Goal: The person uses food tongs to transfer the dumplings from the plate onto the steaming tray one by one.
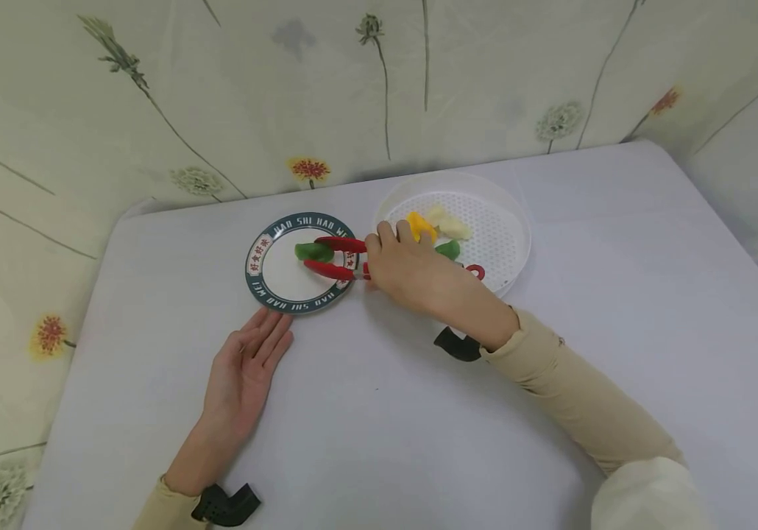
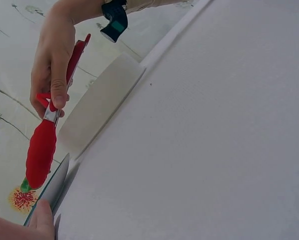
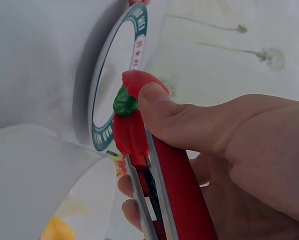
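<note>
My right hand (image 1: 405, 269) grips red-tipped tongs (image 1: 329, 270) with metal arms. Between the tong tips is a green pepper-like piece (image 1: 306, 252), over the plate (image 1: 280, 269) with a dark green lettered rim. In the right wrist view the tips close on that green piece (image 3: 124, 102), and my thumb presses along the red handle (image 3: 182, 185). My left hand (image 1: 243, 372) lies palm up with fingers extended, its fingertips at the plate's near edge. The left wrist view shows the plate (image 2: 57, 182) edge-on beside those fingers.
A round white perforated tray (image 1: 501, 235) stands right of the plate. It holds a yellow piece (image 1: 421, 225), a pale piece (image 1: 448, 223) and another green piece (image 1: 449, 249). A floral cloth (image 1: 485, 73) hangs behind the white-covered table (image 1: 419, 427).
</note>
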Demonstrator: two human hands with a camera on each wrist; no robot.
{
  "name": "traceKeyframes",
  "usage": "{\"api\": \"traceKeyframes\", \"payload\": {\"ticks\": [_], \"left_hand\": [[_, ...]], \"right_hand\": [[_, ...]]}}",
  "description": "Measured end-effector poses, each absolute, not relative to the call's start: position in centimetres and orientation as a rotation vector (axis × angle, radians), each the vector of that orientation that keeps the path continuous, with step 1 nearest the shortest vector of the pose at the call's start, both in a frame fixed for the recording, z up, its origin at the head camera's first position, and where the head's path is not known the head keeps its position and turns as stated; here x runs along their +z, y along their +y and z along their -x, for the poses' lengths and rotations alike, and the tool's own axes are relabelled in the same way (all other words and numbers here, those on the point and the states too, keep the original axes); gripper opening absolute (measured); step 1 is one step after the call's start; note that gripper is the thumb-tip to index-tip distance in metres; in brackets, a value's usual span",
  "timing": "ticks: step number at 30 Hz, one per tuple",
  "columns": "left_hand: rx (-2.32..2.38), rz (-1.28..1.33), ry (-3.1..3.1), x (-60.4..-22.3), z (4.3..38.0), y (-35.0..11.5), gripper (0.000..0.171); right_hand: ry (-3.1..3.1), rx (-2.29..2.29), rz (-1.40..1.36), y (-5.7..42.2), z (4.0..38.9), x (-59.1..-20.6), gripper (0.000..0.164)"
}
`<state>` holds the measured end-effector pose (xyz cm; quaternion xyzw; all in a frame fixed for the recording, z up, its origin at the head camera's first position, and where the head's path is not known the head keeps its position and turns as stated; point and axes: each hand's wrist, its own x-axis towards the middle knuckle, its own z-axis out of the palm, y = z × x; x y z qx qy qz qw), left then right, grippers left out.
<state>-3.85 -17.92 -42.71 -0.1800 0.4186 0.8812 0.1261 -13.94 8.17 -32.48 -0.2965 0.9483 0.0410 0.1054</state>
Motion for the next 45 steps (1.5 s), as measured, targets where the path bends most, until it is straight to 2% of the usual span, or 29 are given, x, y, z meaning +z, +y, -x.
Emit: {"api": "traceKeyframes", "payload": {"ticks": [7,13,22,30,40,45], "left_hand": [[2.566,0.522,1.206,-42.6,3.8,-17.9,0.059],[2.559,0.518,1.225,-42.7,3.8,-17.9,0.059],[2.565,0.518,1.221,-42.7,3.8,-17.9,0.059],[2.564,0.521,1.220,-42.6,3.7,-17.9,0.060],[2.578,0.535,1.185,-42.7,3.6,-17.8,0.059],[2.583,0.525,1.190,-42.8,3.7,-17.9,0.060]], "right_hand": [[2.794,0.091,0.809,9.8,13.6,-32.2,0.068],[2.831,0.112,0.864,10.8,13.0,-31.8,0.072],[2.895,0.150,0.918,12.0,12.1,-30.7,0.060],[2.858,0.056,0.812,14.3,11.8,-29.4,0.057],[2.850,-0.014,0.639,17.8,12.5,-29.4,0.064],[2.854,-0.015,0.579,19.6,13.1,-29.4,0.062]]}}
